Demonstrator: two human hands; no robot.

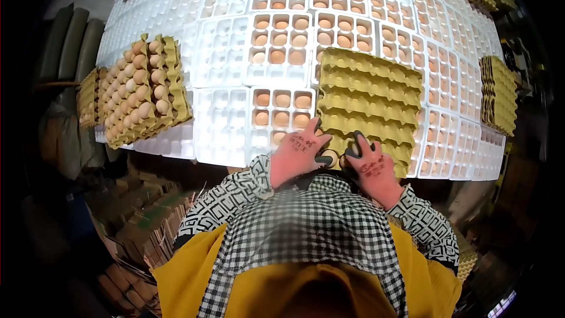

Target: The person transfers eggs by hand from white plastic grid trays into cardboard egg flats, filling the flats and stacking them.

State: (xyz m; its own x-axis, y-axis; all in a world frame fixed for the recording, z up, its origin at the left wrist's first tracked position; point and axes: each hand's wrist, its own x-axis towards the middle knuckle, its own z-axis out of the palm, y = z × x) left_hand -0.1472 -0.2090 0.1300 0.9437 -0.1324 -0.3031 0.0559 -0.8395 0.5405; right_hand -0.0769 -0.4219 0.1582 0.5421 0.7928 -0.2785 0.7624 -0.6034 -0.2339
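Observation:
My left hand (299,154), in a pink glove with dark fingertips, is at the near left corner of a yellow egg tray (368,91). Its thumb and fingers curl around a pale egg (333,158). On the tray's near edge, my right hand (375,168), gloved alike, has its thumb and fingers bent around another pale egg (355,149), mostly hidden by them. No eggs show in the tray's other cups. Just left of it, a white foam tray (253,132) holds brown eggs in its upper cells; my left hand covers part of it.
White foam trays (220,121) cover the table, many with brown eggs in their cells. At left stand yellow trays full of eggs (138,88). Stacked yellow trays (498,95) stand at the right edge. Cardboard pieces (159,247) lie below the table at left.

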